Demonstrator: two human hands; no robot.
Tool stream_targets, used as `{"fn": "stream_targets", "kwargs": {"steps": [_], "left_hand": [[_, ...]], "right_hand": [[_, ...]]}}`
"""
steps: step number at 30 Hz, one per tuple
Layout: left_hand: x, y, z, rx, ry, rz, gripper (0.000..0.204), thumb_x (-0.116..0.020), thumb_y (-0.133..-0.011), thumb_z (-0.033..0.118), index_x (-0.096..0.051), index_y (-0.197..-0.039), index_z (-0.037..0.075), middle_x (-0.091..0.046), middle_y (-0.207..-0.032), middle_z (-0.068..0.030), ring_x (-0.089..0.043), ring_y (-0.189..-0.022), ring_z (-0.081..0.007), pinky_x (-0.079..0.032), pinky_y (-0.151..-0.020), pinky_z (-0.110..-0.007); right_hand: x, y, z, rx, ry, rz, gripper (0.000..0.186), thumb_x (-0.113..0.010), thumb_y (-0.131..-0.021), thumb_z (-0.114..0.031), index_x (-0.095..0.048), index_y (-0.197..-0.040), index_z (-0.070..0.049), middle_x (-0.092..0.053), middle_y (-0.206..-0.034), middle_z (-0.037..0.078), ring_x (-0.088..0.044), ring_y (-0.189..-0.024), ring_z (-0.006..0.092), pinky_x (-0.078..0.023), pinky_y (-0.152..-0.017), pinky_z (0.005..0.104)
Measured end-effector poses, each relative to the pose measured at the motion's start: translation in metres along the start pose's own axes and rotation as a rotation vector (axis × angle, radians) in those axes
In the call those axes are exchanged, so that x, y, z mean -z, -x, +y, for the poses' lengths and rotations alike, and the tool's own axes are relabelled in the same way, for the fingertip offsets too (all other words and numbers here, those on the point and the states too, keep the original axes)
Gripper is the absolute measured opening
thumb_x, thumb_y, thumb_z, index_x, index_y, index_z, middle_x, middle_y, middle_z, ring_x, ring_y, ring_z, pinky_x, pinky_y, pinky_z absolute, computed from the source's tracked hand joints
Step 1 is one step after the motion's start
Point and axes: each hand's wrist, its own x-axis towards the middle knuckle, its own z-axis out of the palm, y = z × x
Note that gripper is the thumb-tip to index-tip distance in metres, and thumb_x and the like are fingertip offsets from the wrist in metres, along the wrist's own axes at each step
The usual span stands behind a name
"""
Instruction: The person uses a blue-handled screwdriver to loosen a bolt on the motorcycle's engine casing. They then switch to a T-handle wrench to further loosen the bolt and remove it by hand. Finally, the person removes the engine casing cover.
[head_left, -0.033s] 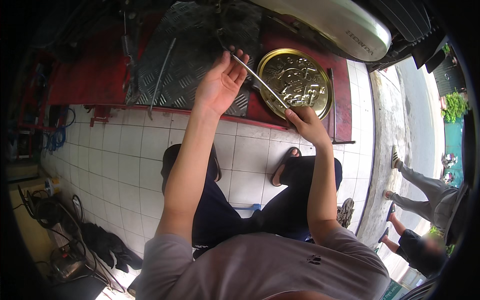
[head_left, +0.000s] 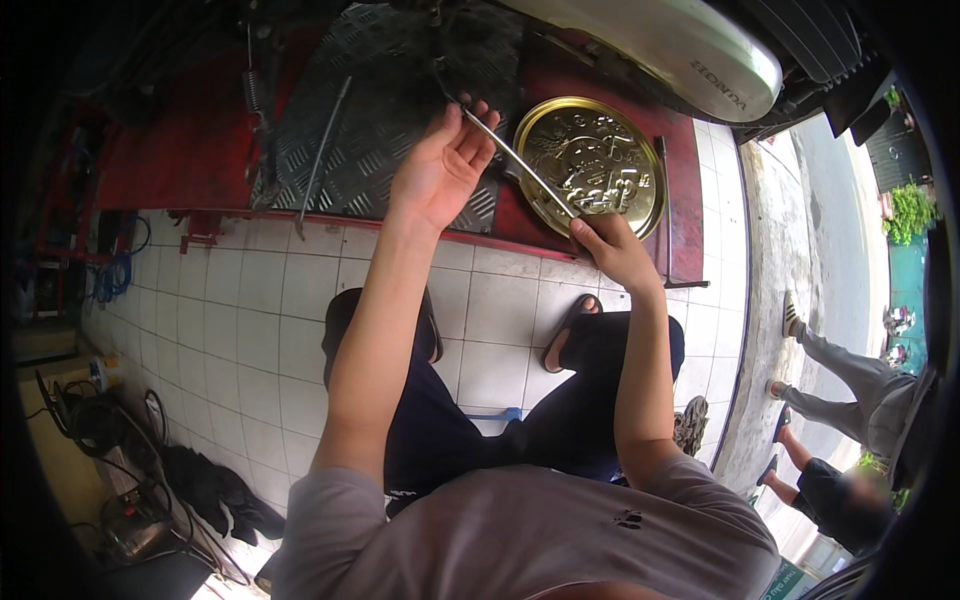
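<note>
Rod in right hand, left at far end

We've got the right hand [head_left: 612, 248] closed around the lower end of a slim metal rod [head_left: 520, 162], thumb along it. Left hand [head_left: 440, 172]: palm up, fingers loosely curled at the rod's upper end; we can't tell if they clamp it. Rod slants across our view of the left part of a round gold tray [head_left: 580, 102] holding small metal parts [head_left: 600, 160]. Tray sits on the red bench [head_left: 688, 215]. We see a long thin tool [head_left: 322, 150] left of the left hand.
</note>
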Motion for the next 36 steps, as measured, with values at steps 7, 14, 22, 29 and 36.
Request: {"fn": "stream_targets", "kwargs": {"steps": [7, 14, 22, 29, 36], "left_hand": [[0.004, 0.000, -0.006, 0.027, -0.034, -0.001, 0.019, -0.061, -0.094, 0.023, -0.062, -0.109, 0.012, -0.064, -0.103, -0.0048, -0.060, -0.106, -0.0215, -0.054, -0.085, -0.033], [-0.010, 0.005, -0.008, -0.177, 0.014, -0.125, 0.021, -0.061, -0.093, 0.029, -0.063, -0.111, 0.017, -0.064, -0.097, -0.0006, -0.060, -0.089, -0.0173, -0.049, -0.071, -0.029], [-0.007, 0.009, 0.007, -0.178, -0.002, -0.097, 0.023, -0.060, -0.095, 0.026, -0.062, -0.112, 0.011, -0.064, -0.096, -0.0026, -0.059, -0.089, -0.0163, -0.046, -0.070, -0.027], [-0.013, 0.001, 0.015, -0.016, 0.131, -0.017, 0.022, -0.062, -0.094, 0.020, -0.062, -0.108, 0.002, -0.065, -0.098, -0.0074, -0.061, -0.088, -0.0176, -0.049, -0.066, -0.023], [-0.047, 0.008, -0.003, 0.166, 0.338, -0.106, 0.020, -0.062, -0.094, 0.015, -0.061, -0.105, -0.001, -0.065, -0.099, -0.0110, -0.063, -0.091, -0.0207, -0.054, -0.067, -0.024]], "right_hand": [[-0.007, -0.002, 0.011, 0.091, 0.006, 0.024, 0.048, -0.053, -0.098, -0.032, -0.054, -0.066, 0.004, -0.045, -0.051, 0.008, -0.042, -0.050, 0.0178, -0.037, -0.051, 0.0358], [-0.015, -0.005, -0.007, 0.163, -0.044, -0.034, 0.047, -0.049, -0.099, -0.033, -0.053, -0.069, 0.002, -0.050, -0.056, 0.007, -0.048, -0.054, 0.0174, -0.041, -0.055, 0.0343], [-0.018, 0.005, -0.014, 0.171, -0.299, -0.204, 0.013, -0.045, -0.083, -0.006, -0.055, -0.085, 0.003, -0.053, -0.067, 0.008, -0.051, -0.060, 0.0166, -0.043, -0.056, 0.0316], [-0.016, 0.066, -0.037, 0.337, -0.707, -0.306, 0.051, -0.050, -0.080, 0.003, -0.030, -0.126, -0.007, -0.053, -0.107, 0.016, -0.057, -0.078, 0.0183, -0.048, -0.073, 0.0332], [-0.042, 0.135, -0.070, 0.287, -0.992, 0.411, 0.025, -0.065, -0.085, -0.012, -0.049, -0.100, -0.001, -0.052, -0.121, 0.021, -0.063, -0.086, 0.0270, -0.051, -0.077, 0.0375]]}}
